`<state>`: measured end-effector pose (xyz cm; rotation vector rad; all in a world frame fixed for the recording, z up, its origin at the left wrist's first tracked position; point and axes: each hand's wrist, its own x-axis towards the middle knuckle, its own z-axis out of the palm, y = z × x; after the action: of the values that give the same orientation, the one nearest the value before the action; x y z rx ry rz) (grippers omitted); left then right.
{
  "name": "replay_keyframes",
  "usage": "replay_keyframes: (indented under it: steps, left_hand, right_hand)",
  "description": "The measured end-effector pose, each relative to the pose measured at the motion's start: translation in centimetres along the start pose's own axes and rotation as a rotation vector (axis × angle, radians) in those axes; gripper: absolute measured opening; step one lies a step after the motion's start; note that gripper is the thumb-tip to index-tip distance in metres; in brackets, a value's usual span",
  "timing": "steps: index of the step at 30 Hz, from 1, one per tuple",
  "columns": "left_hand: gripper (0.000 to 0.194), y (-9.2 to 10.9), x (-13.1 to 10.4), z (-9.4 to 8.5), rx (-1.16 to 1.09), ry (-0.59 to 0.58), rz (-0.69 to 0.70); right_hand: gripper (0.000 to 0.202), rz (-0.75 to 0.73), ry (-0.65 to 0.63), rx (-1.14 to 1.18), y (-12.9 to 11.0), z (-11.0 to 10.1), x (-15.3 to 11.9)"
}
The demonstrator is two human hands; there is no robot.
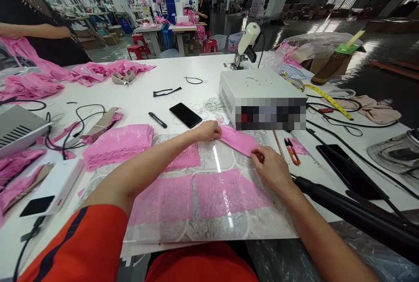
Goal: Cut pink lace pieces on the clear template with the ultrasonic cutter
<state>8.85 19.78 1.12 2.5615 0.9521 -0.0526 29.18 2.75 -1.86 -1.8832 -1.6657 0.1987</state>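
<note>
Thumb and fingertips of the left hand (209,130) pinch the far end of a pink fabric strip (237,139), while the right hand (270,168) grips the nearer end between thumb and forefinger, a two-ended hold that appears meant to draw the narrow piece straight and flat. The strip is stretched slantwise between the hands, just in front of a grey metal box (255,82), over a transparent plastic sheet (214,159). Pink lace panels (216,194) lie side by side, seemingly beneath that sheet, which probably holds them smooth; glare makes the layering hard to judge. A neat stack of pink lace pieces (119,142) sits by the left forearm, probably placed for easy reach, and orange-handled thread snips (292,152) rest near the right hand. Across the white table (183,70) lie a black marker pen (157,120), a black smartphone (185,115), a tangle of pale cord (213,105) and, beyond the box, a yellow tape measure (329,101). At the table's far left, a person in black (39,20) handles loose pink fabric (42,66). Deeper in the workshop, another person (203,11) is stationed by a blue-and-white sewing machine (183,7), with red stools (140,42) nearby, strip lights overhead and tall windows at right.
</note>
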Motion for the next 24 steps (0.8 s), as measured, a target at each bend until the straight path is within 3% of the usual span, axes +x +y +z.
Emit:
replay_keyframes:
  steps: [10, 18, 24]
  left_hand:
    - [0.034, 0.1, 0.1, -1.7, -0.136, -0.066, -0.023]
    - [0.034, 1.8, 0.4, -3.5, -0.162, -0.071, -0.097]
    - [0.009, 4.3, -1.2, -5.0, -0.174, -0.067, -0.171]
  right_hand:
    - [0.021, -0.029, -0.028, -0.015, 0.1, 0.2, 0.1]
    - [0.020, -0.062, -0.013, -0.020, -1.2, 1.2, 0.1]
    - [0.030, -0.133, 0.042, -0.098, -2.7, 2.1, 0.2]
